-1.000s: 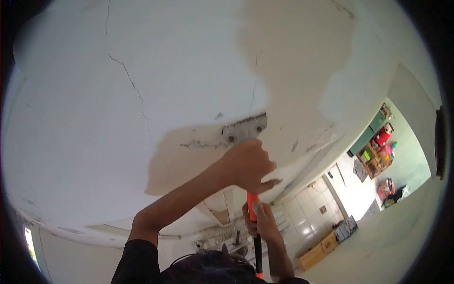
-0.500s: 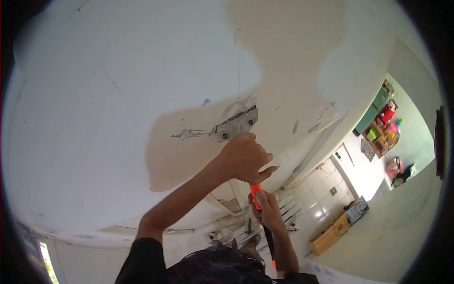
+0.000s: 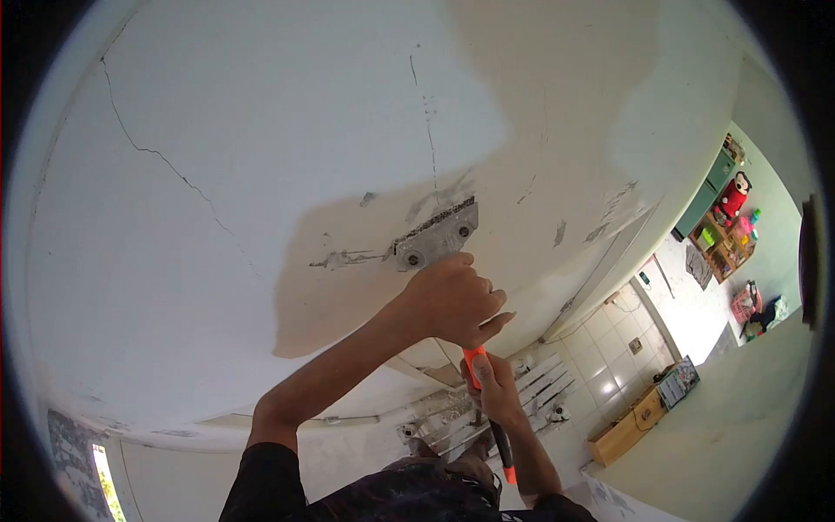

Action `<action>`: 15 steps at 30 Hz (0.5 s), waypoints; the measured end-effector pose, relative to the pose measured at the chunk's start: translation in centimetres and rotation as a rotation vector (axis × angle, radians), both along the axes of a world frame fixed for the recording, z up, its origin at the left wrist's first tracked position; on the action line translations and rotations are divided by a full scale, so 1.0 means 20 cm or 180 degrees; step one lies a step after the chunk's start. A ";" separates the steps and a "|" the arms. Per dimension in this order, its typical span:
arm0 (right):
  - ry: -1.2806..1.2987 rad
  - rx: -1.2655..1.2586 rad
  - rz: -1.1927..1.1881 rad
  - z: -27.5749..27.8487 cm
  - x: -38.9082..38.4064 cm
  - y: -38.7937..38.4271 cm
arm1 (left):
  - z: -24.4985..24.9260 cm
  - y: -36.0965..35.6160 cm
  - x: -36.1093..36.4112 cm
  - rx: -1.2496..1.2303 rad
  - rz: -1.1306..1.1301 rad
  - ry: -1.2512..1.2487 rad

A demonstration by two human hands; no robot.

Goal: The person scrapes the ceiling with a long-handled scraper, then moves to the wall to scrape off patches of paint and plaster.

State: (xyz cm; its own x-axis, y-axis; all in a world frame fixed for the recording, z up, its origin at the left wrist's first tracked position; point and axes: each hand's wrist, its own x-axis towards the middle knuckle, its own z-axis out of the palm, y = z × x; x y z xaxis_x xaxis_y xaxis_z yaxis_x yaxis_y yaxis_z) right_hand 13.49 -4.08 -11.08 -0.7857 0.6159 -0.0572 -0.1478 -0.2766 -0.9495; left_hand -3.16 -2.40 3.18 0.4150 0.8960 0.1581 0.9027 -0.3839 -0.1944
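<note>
- Left hand clenched round the neck of the scraper, just under its metal blade.
- Right hand curled tight round the orange handle, lower down.
- Blade edge pressed against the ceiling, on the border between white paint and the bare tan patch.
- Broad free ceiling left and above, crossed by a long crack; wall edge near on the right.

White tiled wall, a low wooden cabinet near it, green cupboard (red plush toy beside), daylit window
</note>
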 end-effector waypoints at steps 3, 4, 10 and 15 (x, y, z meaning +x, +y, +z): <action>0.0030 0.0177 -0.0084 0.25 -0.08 0.07 | 0.18 0.03 -0.04 0.0793 -0.0113 0.0127; -0.0015 0.0388 -0.0070 0.36 -0.10 0.10 | 0.32 0.03 -0.03 0.1160 -0.0018 0.0188; 0.0219 0.0074 0.0196 0.40 -0.04 0.10 | 0.37 0.03 0.00 0.0955 0.0033 0.0064; 0.0281 -0.0585 0.0681 0.10 0.10 0.05 | 0.07 0.00 0.06 -0.0072 0.0080 -0.0245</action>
State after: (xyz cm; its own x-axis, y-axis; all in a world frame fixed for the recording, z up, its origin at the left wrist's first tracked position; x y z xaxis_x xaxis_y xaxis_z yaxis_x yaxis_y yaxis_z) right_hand 15.54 -3.12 -9.15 -0.9036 0.4213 -0.0782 -0.1472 -0.4765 -0.8668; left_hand -2.00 -2.39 4.57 0.3797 0.9097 0.1683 0.9241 -0.3643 -0.1155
